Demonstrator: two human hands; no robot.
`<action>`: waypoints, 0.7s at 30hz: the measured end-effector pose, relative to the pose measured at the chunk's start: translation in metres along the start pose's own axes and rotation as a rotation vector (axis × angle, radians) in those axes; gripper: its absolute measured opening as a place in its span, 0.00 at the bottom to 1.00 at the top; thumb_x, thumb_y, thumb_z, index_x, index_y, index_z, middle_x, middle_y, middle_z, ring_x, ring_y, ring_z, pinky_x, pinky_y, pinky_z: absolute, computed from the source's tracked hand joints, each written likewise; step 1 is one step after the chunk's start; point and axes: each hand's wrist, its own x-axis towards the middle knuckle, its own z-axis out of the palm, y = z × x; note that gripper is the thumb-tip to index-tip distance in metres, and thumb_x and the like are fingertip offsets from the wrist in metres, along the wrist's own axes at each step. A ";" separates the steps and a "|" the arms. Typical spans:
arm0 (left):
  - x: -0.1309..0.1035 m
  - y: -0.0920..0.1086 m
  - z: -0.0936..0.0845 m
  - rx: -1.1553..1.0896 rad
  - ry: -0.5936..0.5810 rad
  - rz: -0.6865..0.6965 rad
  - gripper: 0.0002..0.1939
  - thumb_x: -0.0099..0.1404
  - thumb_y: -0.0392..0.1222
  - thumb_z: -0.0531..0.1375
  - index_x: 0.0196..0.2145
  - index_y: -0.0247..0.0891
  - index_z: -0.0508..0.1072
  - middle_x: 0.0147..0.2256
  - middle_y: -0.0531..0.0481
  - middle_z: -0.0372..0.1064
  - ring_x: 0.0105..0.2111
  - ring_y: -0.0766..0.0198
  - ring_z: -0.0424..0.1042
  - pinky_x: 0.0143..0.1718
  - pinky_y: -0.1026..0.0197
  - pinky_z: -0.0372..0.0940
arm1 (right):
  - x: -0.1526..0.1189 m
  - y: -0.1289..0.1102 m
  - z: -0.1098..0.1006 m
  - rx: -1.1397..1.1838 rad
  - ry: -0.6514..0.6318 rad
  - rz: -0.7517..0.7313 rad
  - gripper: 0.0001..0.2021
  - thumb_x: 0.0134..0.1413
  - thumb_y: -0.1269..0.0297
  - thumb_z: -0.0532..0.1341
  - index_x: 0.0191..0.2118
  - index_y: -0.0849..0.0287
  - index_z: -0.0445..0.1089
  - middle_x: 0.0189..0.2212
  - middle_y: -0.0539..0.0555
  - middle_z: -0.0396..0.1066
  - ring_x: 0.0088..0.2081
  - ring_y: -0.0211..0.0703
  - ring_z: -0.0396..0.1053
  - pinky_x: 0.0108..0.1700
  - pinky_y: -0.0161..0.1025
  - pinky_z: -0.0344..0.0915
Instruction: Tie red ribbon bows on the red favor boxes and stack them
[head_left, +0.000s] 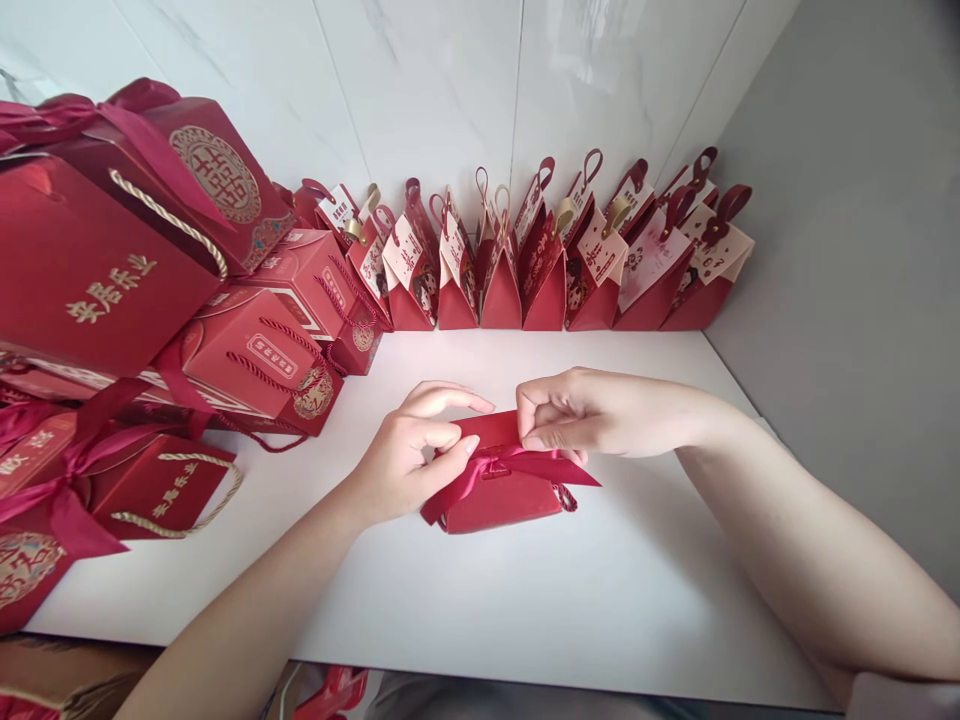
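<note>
A red box (504, 503) lies on the white table, with a crimson ribbon (551, 467) tied in a bow across its top and a twisted red cord at its right end. At the box's left side is my left hand (420, 450), fingers bent and apart, its thumb tip touching the ribbon near the knot. My right hand (574, 412) is over the box's right part, thumb and index finger pinched together at the ribbon. What lies between those fingertips is too small to make out.
Red gift boxes (247, 355) with ribbons and rope handles are stacked at the left. Several small red and cream boxes (501, 290) with loop handles stand along the tiled wall. A grey panel (840, 300) bounds the right; a brown carton (67, 670) sits below the table's front left.
</note>
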 end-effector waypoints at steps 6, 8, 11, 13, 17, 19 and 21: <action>0.001 0.002 -0.001 0.032 0.051 0.067 0.21 0.62 0.28 0.56 0.15 0.37 0.54 0.45 0.51 0.76 0.50 0.56 0.67 0.50 0.51 0.64 | -0.001 -0.002 0.001 0.014 0.015 0.063 0.04 0.59 0.65 0.58 0.36 0.59 0.66 0.27 0.51 0.70 0.26 0.38 0.68 0.28 0.33 0.62; 0.000 0.000 -0.002 0.015 0.055 0.050 0.21 0.62 0.29 0.56 0.15 0.37 0.54 0.45 0.51 0.76 0.51 0.55 0.67 0.50 0.51 0.65 | -0.002 -0.002 0.001 0.023 0.011 0.069 0.04 0.59 0.65 0.58 0.36 0.59 0.66 0.27 0.51 0.70 0.27 0.38 0.69 0.29 0.34 0.63; 0.000 -0.003 -0.002 -0.006 0.069 0.041 0.22 0.61 0.29 0.56 0.14 0.37 0.53 0.45 0.50 0.76 0.51 0.55 0.67 0.50 0.50 0.65 | -0.002 -0.003 0.000 0.038 0.002 0.070 0.03 0.59 0.65 0.58 0.36 0.59 0.66 0.27 0.50 0.70 0.27 0.38 0.70 0.29 0.34 0.64; 0.000 -0.004 -0.001 -0.013 0.073 0.040 0.22 0.61 0.29 0.56 0.14 0.38 0.53 0.45 0.50 0.76 0.50 0.55 0.67 0.49 0.50 0.65 | -0.002 -0.002 0.000 0.053 0.002 0.076 0.04 0.59 0.65 0.58 0.35 0.59 0.66 0.27 0.50 0.69 0.27 0.39 0.70 0.30 0.35 0.65; 0.001 -0.006 0.000 -0.022 0.065 0.018 0.22 0.61 0.31 0.57 0.13 0.38 0.54 0.45 0.50 0.77 0.49 0.55 0.68 0.50 0.49 0.65 | -0.003 -0.001 -0.002 0.076 0.009 0.101 0.05 0.59 0.63 0.59 0.35 0.59 0.65 0.26 0.50 0.69 0.27 0.38 0.69 0.29 0.34 0.65; 0.001 -0.009 0.000 -0.051 0.042 -0.004 0.22 0.61 0.32 0.57 0.13 0.38 0.54 0.44 0.50 0.77 0.50 0.55 0.67 0.52 0.49 0.64 | -0.003 -0.001 -0.003 0.066 0.008 0.108 0.06 0.58 0.62 0.60 0.35 0.59 0.66 0.24 0.49 0.67 0.24 0.36 0.66 0.26 0.33 0.63; 0.002 -0.013 -0.001 -0.098 0.006 -0.031 0.23 0.61 0.33 0.58 0.13 0.38 0.53 0.44 0.50 0.78 0.52 0.54 0.66 0.53 0.49 0.63 | -0.002 0.000 -0.005 0.044 0.005 0.123 0.06 0.59 0.62 0.60 0.35 0.59 0.66 0.22 0.47 0.65 0.20 0.33 0.61 0.22 0.31 0.58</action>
